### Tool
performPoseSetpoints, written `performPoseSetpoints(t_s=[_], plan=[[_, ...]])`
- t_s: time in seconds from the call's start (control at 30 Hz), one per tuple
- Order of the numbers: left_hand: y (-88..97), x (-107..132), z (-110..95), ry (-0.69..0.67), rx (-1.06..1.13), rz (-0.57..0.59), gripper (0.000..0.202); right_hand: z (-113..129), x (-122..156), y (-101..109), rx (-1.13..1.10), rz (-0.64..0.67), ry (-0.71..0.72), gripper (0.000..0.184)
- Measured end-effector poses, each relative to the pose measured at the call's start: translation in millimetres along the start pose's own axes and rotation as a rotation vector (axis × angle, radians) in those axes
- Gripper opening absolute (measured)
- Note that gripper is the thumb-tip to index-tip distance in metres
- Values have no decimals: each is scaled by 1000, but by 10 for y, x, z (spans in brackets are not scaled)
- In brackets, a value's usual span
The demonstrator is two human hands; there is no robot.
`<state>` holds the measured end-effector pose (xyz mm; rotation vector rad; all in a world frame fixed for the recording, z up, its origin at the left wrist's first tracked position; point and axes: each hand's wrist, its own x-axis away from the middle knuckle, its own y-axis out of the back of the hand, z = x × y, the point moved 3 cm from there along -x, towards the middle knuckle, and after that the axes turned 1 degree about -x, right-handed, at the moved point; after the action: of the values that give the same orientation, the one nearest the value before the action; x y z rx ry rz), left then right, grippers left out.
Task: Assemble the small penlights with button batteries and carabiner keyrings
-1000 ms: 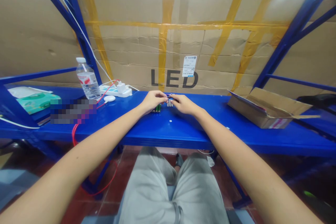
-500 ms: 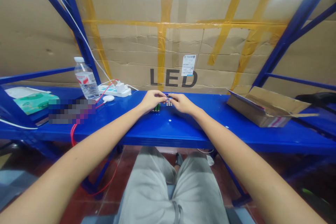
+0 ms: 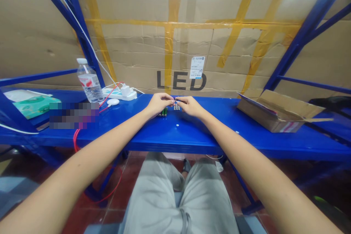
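My left hand (image 3: 161,104) and my right hand (image 3: 190,106) meet fingertip to fingertip above the blue table. Both have thumb and fingers pinched together. Something small and dark shows between the fingertips, too small to name. Under my left hand lie several green stick-like pieces (image 3: 163,112) side by side, partly covered by the hand. Between the hands, close to my right fingers, sits a cluster of small round silvery pieces (image 3: 177,107) in rows.
A blue metal table (image 3: 175,139) spans the view. To the left stand a water bottle (image 3: 90,82), a white power strip (image 3: 123,93) and a green packet (image 3: 35,104). An open cardboard box (image 3: 276,111) is at the right. A large cardboard sheet (image 3: 137,55) rises behind.
The fingertips have shifted very slightly against each other, still meeting in the same spot. The whole view has tilted by a few pixels. Nothing else has visibly moved.
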<state>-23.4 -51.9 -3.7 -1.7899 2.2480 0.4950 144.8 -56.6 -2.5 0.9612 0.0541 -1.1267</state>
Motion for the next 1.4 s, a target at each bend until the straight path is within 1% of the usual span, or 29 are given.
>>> performPoseSetpoints(t_s=[0.23, 0.4, 0.63, 0.87, 1.07, 1.27, 1.4], plan=[[-1, -10, 10, -20, -19, 2, 14, 8, -12, -18, 40, -19, 4, 33], [-25, -7, 3, -32, -33, -17, 12, 41, -9, -36, 181, -58, -6, 27], [-52, -31, 19, -59, -49, -24, 13, 123, -13, -60, 377, -68, 33, 25], [-37, -49, 42, -152, -147, -22, 12, 156, -10, -94, 536, -71, 23, 25], [-24, -58, 52, -249, -272, -23, 11, 182, -18, -128, 614, -56, -49, 25], [-52, -54, 10, -241, -226, -3, 10, 199, -14, -159, 679, -21, -121, 28], [-34, -58, -31, -223, -192, 10, 12, 96, -24, -125, 689, -40, -170, 27]])
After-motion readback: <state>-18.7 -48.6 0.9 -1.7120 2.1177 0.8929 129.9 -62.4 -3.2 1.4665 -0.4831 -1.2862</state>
